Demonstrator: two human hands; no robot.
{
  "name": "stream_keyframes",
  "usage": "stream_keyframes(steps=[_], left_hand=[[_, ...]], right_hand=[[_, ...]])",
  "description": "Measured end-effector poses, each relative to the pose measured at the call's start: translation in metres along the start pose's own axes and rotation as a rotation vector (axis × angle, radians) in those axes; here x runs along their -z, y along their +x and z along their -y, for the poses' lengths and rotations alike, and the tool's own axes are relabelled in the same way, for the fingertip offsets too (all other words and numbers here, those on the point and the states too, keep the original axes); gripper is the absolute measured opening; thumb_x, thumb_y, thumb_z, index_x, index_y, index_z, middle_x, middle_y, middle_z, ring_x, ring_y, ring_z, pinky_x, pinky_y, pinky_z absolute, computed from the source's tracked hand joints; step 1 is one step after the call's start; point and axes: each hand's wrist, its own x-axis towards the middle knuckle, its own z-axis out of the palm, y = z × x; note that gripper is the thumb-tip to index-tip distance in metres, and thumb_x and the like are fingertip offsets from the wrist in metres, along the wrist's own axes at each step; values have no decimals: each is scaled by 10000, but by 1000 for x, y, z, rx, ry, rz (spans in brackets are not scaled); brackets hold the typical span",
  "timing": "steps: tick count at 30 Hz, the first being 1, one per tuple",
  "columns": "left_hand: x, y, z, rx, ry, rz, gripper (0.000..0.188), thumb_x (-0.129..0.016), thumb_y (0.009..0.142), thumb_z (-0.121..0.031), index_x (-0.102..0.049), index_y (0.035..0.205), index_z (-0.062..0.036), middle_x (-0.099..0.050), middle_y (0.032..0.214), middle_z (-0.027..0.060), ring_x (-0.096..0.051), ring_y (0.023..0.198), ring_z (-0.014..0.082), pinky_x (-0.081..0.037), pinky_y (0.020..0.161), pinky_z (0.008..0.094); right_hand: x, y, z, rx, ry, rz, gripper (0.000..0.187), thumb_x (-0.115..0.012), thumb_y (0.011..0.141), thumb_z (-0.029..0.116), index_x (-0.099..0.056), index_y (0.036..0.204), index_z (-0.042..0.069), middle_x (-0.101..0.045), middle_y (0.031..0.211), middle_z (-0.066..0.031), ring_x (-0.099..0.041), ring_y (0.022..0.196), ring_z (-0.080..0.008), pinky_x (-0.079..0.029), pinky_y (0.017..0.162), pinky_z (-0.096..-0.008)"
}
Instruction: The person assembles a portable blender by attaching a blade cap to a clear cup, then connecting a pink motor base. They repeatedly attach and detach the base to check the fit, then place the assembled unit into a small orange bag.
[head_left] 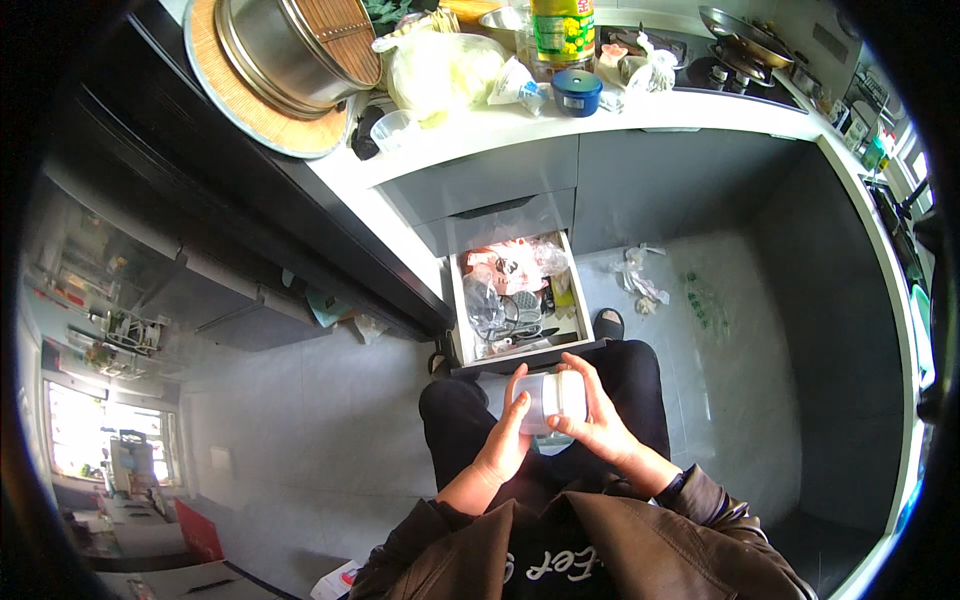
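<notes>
Above my lap, my left hand (506, 440) and my right hand (603, 425) hold a translucent plastic container (533, 402) between them. It lies tilted on its side, and a white round part (570, 395), perhaps a lid, shows at its right end. My left fingers are wrapped around the clear side; the right ones grip the white end. Just beyond them an open drawer (461, 310) is pulled out. Inside lie a pink-and-white plastic bag (505, 266), clear bags (482, 300), a grey mesh-like item (524, 312) and several small things I cannot make out.
Crumpled plastic (638, 275) lies on the floor right of the drawer. The white counter (460, 142) holds a steamer pot (283, 55), a full plastic bag (443, 72), a blue tub (577, 93) and a stove with a pan (745, 38). Dark cabinets (850, 260) stand at right.
</notes>
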Motion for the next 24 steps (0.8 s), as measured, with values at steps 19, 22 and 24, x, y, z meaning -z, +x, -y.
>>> stream_keyframes(steps=[19, 22, 24], left_hand=[[13, -7, 4, 33, -10, 136, 712, -543, 1087, -469, -196, 1687, -309, -319, 1651, 50, -322, 1518, 238, -287, 1238, 458], [12, -7, 2, 63, -1, 165, 789, -549, 1081, -502, -97, 1699, -306, -264, 1660, 67, -304, 1521, 255, -274, 1237, 438], [11, -6, 1, 78, 18, 168, 786, -537, 1085, -509, -91, 1700, -309, -255, 1667, 66, -292, 1530, 257, -264, 1243, 442]], right_hand=[[-1, 2, -7, 156, -381, 19, 1056, -940, 741, 373, -373, 1562, 29, -548, 1393, -206, -552, 1309, -332, -430, 1136, -433], [2, 3, -7, 90, -378, 21, 1093, -975, 727, 334, -346, 1581, 67, -537, 1363, -138, -532, 1287, -256, -439, 1111, -395], [1, 2, -7, 34, -273, 14, 1066, -969, 726, 287, -358, 1576, 83, -552, 1325, -110, -548, 1253, -238, -454, 1090, -386]])
